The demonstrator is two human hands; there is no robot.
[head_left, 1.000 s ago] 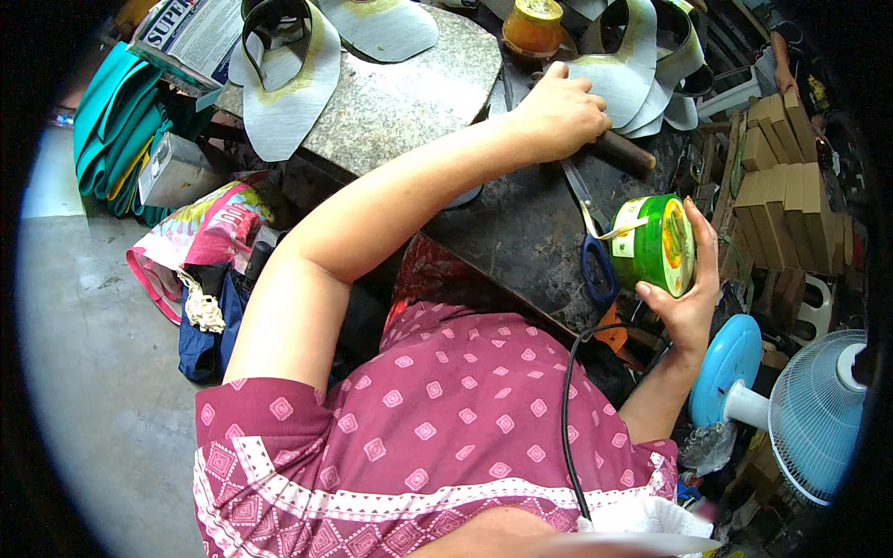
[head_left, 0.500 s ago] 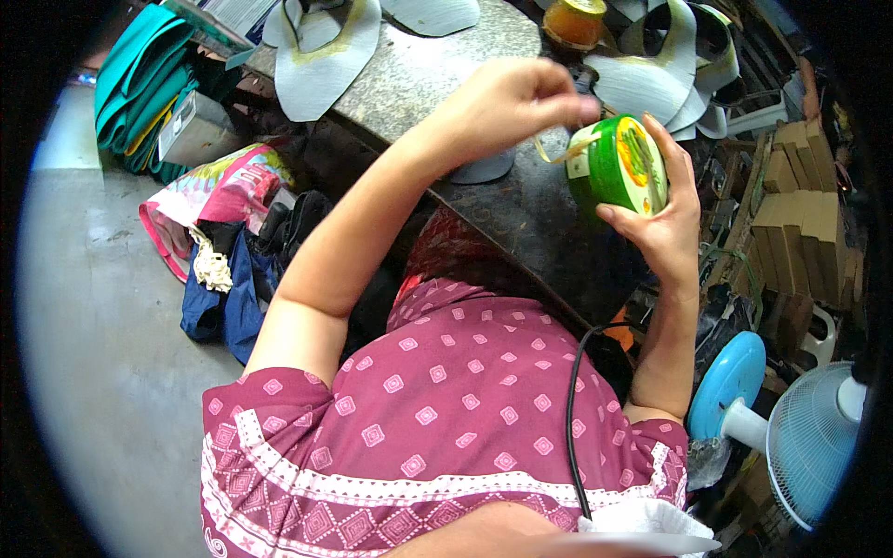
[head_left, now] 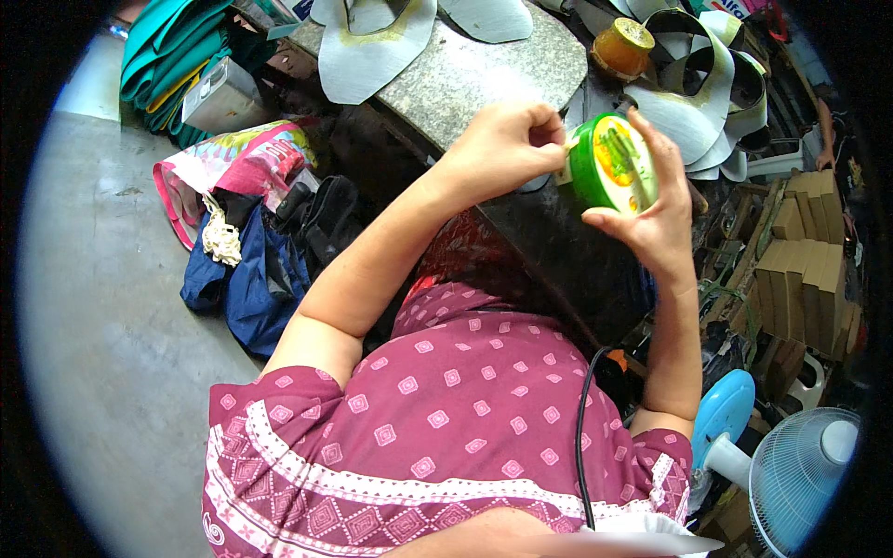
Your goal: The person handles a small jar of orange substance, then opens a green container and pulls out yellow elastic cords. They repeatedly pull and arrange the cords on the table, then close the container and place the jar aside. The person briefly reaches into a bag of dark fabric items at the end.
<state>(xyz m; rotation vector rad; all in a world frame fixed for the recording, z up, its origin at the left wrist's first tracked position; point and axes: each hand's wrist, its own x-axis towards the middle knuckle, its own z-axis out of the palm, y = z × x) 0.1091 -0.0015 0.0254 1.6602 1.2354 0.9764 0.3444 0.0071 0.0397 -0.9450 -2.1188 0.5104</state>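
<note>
A round green tub (head_left: 609,163) with a pictured yellow-and-green face is held up, tilted on its side, above the dark part of the workbench. My right hand (head_left: 665,228) grips it from the right, thumb at the lower edge and fingers at the upper rim. At its left side, my left hand (head_left: 507,149) is closed in a pinch, fingertips against the tub's side wall. A pale bit shows beside those fingertips, but what they pinch is mostly hidden.
Grey cut shoe-upper-like pieces (head_left: 377,51) lie on the speckled bench slab (head_left: 484,79). An orange-brown pot (head_left: 623,48) stands behind the tub, near more grey pieces (head_left: 684,102). Bags (head_left: 246,270) are at left; cartons (head_left: 800,279) and a fan (head_left: 805,484) at right.
My left hand has come down from above the tub's edge to its left side, its fingers now pinched. The thin yellowish strip below it is no longer plain. The view has shifted.
</note>
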